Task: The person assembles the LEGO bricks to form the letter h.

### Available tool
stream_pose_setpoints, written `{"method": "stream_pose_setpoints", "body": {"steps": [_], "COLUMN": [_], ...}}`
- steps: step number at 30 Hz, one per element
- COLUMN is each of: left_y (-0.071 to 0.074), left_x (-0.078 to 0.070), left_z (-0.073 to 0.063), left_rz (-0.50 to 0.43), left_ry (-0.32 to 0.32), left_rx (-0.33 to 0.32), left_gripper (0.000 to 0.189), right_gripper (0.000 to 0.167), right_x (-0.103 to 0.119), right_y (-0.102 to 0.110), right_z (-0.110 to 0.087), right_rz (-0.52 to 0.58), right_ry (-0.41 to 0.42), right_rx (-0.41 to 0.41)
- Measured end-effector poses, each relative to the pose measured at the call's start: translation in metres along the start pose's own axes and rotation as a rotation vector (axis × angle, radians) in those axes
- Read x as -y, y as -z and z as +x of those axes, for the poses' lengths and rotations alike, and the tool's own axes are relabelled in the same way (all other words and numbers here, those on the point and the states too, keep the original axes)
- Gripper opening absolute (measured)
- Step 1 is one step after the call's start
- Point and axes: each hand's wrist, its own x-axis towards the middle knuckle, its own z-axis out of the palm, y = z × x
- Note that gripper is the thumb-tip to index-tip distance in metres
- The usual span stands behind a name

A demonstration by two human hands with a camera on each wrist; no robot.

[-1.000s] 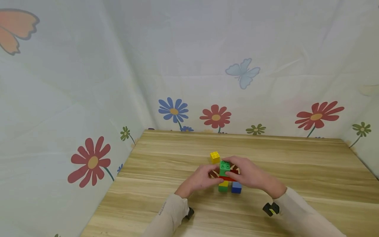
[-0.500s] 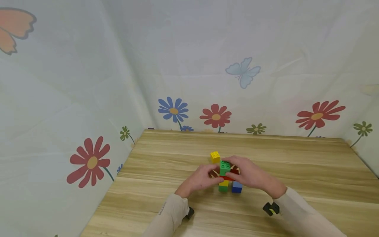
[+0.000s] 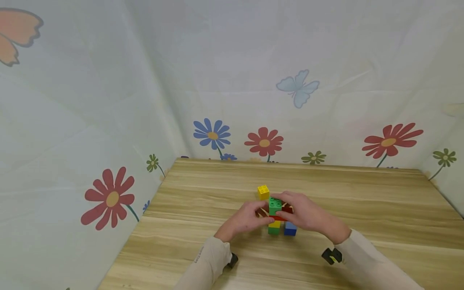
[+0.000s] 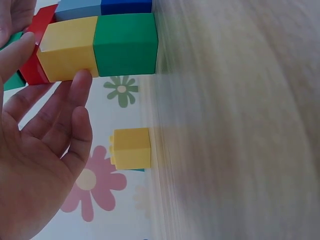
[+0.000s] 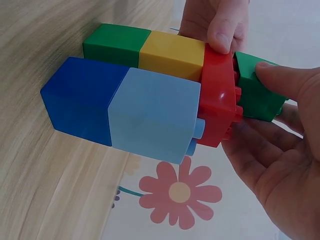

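A green toy building brick (image 3: 275, 206) sits at the top of a small structure, pinched between the thumb and fingers of my right hand (image 3: 308, 211). Beneath it is a long red brick (image 5: 218, 90), and red studs show along the seam between them. My left hand (image 3: 248, 217) grips the red brick, its thumb on the near side and its fingers behind. Two columns stand under the red brick. One is a yellow brick (image 5: 172, 52) over a green one (image 5: 116, 44); the other is a light blue brick (image 5: 152, 112) over a dark blue one (image 5: 82, 97).
A loose yellow brick (image 3: 263, 192) stands on the wooden table (image 3: 203, 181) just behind the structure. Black wrist cameras are strapped at both sleeves. A pale fabric backdrop (image 3: 235, 60) with printed flowers rises beyond the table's back edge.
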Motion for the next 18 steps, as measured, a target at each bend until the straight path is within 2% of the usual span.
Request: {"method": "stream_pose_setpoints", "body": {"steps": [11, 18], "left_y": [0.0004, 0.0002], "left_x": [-0.0006, 0.0006], "left_z": [0.0008, 0.0008], "left_rz": [0.002, 0.010], "left_ry": [-0.010, -0.005], "left_rx": [0.003, -0.003], "left_gripper": [0.023, 0.023], "right_gripper": [0.049, 0.049], "right_x": [0.0019, 0.0029], "right_y": [0.0020, 0.0033], "right_z": [0.0006, 0.0011], "right_rz": [-0.069, -0.063], "right_ry": [0.018, 0.023], "right_rx": [-0.005, -0.012]}}
